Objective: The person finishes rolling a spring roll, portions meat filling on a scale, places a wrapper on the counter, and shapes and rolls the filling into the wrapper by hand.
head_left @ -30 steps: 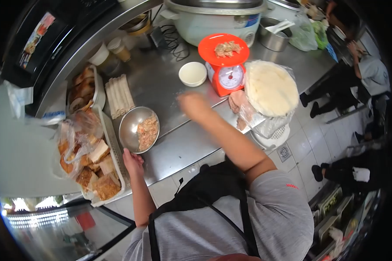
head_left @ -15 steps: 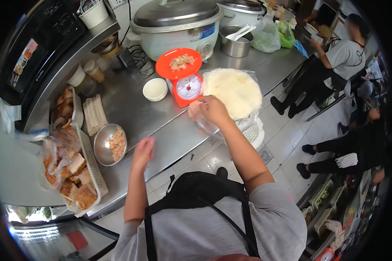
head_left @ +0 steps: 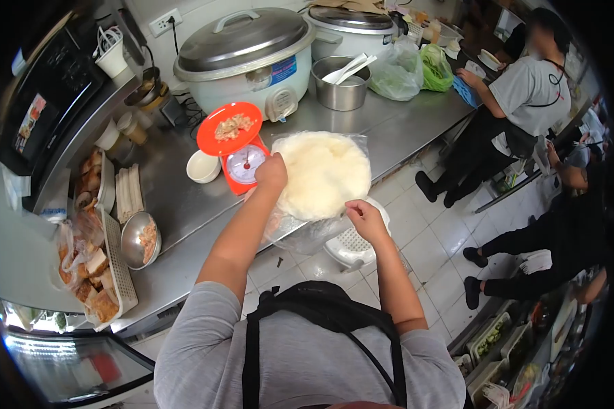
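A stack of thin, round white wrapper sheets (head_left: 324, 174) lies on a clear plastic bag (head_left: 303, 238) at the counter's front edge. My left hand (head_left: 271, 172) is closed at the stack's left edge, beside the orange kitchen scale (head_left: 240, 185); its fingertips are hidden. At the lower right edge of the sheets, my right hand (head_left: 367, 219) makes a pinch, and what is between the fingertips is too small to tell. On the scale's orange pan (head_left: 211, 144) sits a small heap of chopped filling (head_left: 233, 127). A white bowl (head_left: 203, 167) stands left of the scale.
At left are a steel bowl (head_left: 131, 249) of filling, rolled white sticks (head_left: 128, 194) and a basket (head_left: 119, 273) of browned chunks. Behind stand a large rice cooker (head_left: 215, 82) and a steel pot (head_left: 341, 95). A white stool (head_left: 351, 249) is below. Co-workers (head_left: 525, 95) stand at right.
My left hand has come from near the steel bowl to the left edge of the sheets. My right hand has moved from that side to their lower right edge. The camera view has shifted.
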Tool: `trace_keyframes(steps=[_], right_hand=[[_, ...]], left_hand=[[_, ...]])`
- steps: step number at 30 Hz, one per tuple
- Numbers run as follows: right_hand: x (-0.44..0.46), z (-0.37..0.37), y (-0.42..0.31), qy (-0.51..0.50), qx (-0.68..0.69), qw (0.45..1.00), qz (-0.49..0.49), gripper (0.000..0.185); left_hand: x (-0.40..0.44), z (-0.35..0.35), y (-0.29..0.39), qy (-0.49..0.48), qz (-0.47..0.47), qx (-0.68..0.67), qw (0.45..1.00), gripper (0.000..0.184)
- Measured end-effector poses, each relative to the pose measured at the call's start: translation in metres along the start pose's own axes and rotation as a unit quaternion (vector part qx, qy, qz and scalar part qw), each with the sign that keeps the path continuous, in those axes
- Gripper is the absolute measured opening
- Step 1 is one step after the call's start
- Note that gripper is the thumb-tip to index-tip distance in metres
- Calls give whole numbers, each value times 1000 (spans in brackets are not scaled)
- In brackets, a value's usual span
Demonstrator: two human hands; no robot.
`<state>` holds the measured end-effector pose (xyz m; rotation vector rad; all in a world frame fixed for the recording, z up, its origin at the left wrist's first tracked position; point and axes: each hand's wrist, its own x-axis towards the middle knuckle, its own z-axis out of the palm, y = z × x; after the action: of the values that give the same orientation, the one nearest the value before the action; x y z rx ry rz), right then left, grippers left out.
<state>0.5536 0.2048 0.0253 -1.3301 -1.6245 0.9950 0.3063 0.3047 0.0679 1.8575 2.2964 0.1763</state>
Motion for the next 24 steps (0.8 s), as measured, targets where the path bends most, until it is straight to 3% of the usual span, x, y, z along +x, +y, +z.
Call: trace_keyframes(steps=[4,6,7,10,13,16,17,20,23,24], right_hand=[[16,-2,6,-23,137,989,45,20],[30,0,3,-30,219,973,68,21],[37,3,-3,-33,258,962,83,22],[59,19,-20,-37,331,934,130,26],[83,44,-39,-7,314,932,180,28],[101,58,-36,-16,302,937,175,24],[108,69,-23,0,279,945,168,21],[123,64,-14,46,314,938,140,16],[141,18,-20,74,303,943,114,9],[147,0,-26,58,308,946,87,9]], left_hand=[[16,10,-9,12,-1,-34,999,18],[16,10,-17,33,39,-187,981,13],[14,8,-19,43,60,-262,962,11],[0,-1,-7,-26,-4,-524,852,8],[-16,-6,13,-107,-57,-641,758,7],[-20,8,18,-115,-60,-677,725,7],[-16,18,16,-100,-68,-675,728,8],[-3,41,4,109,-80,-550,824,8],[2,49,-16,228,-13,-380,896,10],[0,49,-18,223,-15,-367,903,10]])
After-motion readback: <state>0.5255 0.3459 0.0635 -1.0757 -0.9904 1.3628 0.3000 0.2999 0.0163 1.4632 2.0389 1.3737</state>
